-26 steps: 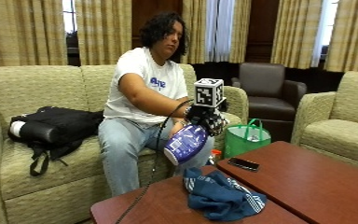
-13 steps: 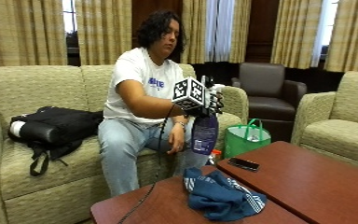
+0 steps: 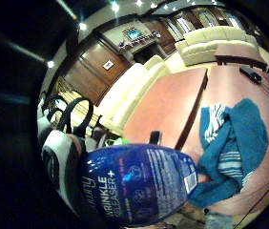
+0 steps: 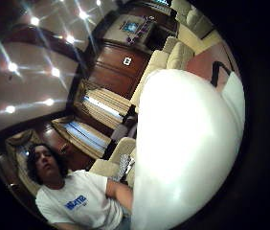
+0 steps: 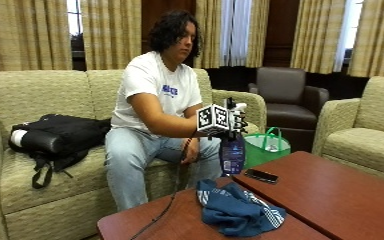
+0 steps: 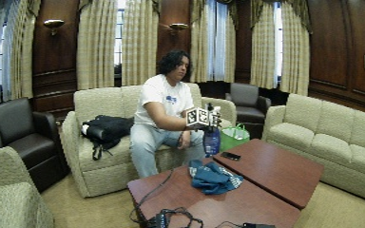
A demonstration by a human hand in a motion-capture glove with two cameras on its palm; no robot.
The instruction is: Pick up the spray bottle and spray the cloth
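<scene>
The gloved right hand (image 5: pixel 232 121) grips a spray bottle by its white head and holds it upright in the air above the table's near edge. The bottle's blue body (image 5: pixel 232 154) hangs below the hand, just beyond the cloth; its "wrinkle releaser" label (image 3: pixel 134 186) fills part of the little finger side palm view. A crumpled blue cloth with white stripes (image 5: pixel 237 209) lies on the red-brown table (image 5: pixel 312 200), in front of and below the bottle. The cloth (image 3: pixel 232 143) also shows beside the bottle in the little finger side palm view. The white spray head (image 4: pixel 183 148) fills the thumb side palm view.
A black phone (image 5: pixel 261 175) lies on the table right of the bottle. A green bag (image 5: pixel 267 148) stands on the floor behind it. A black backpack (image 5: pixel 55 135) rests on the sofa. Cables (image 6: pixel 170 218) run over the table's near end. Armchairs stand to the right.
The bottle has swung from a tilt with its base toward the camera to upright. The hand has turned and moved a little to the right over the cloth's far side.
</scene>
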